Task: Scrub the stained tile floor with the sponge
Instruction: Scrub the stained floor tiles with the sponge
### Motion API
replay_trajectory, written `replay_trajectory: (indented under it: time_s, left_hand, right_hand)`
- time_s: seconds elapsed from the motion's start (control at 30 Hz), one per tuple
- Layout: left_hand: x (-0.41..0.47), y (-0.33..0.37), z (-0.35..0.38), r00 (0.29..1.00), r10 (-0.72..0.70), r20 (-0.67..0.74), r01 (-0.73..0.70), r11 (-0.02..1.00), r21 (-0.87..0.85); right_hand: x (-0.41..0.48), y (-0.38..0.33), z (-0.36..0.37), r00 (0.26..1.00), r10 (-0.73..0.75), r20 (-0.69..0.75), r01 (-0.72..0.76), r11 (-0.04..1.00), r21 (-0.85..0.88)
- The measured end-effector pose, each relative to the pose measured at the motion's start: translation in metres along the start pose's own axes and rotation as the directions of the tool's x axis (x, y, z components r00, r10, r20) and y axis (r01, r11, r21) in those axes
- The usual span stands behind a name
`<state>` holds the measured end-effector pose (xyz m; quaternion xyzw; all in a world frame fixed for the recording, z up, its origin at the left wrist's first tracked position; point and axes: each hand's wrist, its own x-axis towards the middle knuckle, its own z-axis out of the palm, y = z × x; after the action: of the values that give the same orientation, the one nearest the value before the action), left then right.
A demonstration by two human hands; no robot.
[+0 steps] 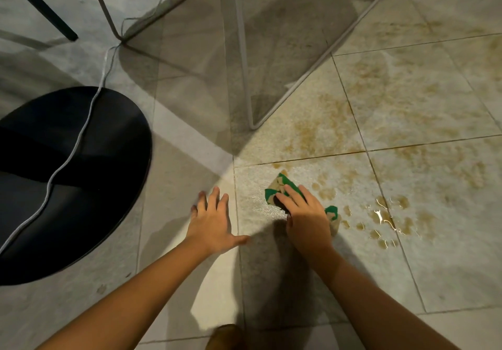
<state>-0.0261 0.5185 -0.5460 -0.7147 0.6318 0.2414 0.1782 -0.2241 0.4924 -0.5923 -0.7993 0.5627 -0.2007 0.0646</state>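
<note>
Right grip (307, 216) clamps the green sponge (279, 184) against the brown-stained tile floor (407, 105); left grip (210, 222) lies flat, fingers apart.

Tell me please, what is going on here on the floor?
A person is scrubbing a tile floor. The right hand holds a green sponge pressed on a tile, next to brown stains and small wet puddles. The left hand rests flat on the floor, fingers spread. The tiles further right are heavily stained.
</note>
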Motion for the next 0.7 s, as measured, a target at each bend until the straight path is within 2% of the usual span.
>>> replay_trajectory:
  time_s: [0.1,0.27,0.33,0.47,0.6,0.7]
  left_hand:
    - [0.003,0.002,-0.002,1.000,-0.003,0.007,0.003,0.998,-0.061]
    - [0.004,0.009,0.000,1.000,-0.001,0.028,0.000,1.000,0.029]
    - [0.004,0.010,0.001,1.000,-0.014,-0.004,0.014,1.000,0.006]
    - [0.004,0.017,0.002,0.993,0.023,-0.120,-0.032,0.997,-0.075]
    - [0.008,0.039,-0.002,0.986,0.123,-0.110,-0.129,0.990,-0.051]
    - [0.010,0.052,-0.001,0.989,0.135,-0.068,-0.137,0.990,-0.040]
  right_hand:
    - [-0.017,-0.007,-0.004,0.999,0.016,0.041,-0.015,0.999,-0.032]
    - [-0.029,-0.022,0.010,0.970,-0.221,0.103,0.222,0.975,0.000]
    - [-0.012,-0.018,0.006,0.963,-0.229,0.144,0.231,0.973,0.006]
    - [-0.012,-0.004,-0.007,0.993,-0.052,0.103,0.052,0.999,0.009]
    - [-0.050,0.017,-0.011,0.986,0.165,0.013,-0.164,0.985,-0.054]
    - [-0.071,0.011,-0.014,0.992,0.128,-0.022,-0.130,0.986,-0.108]
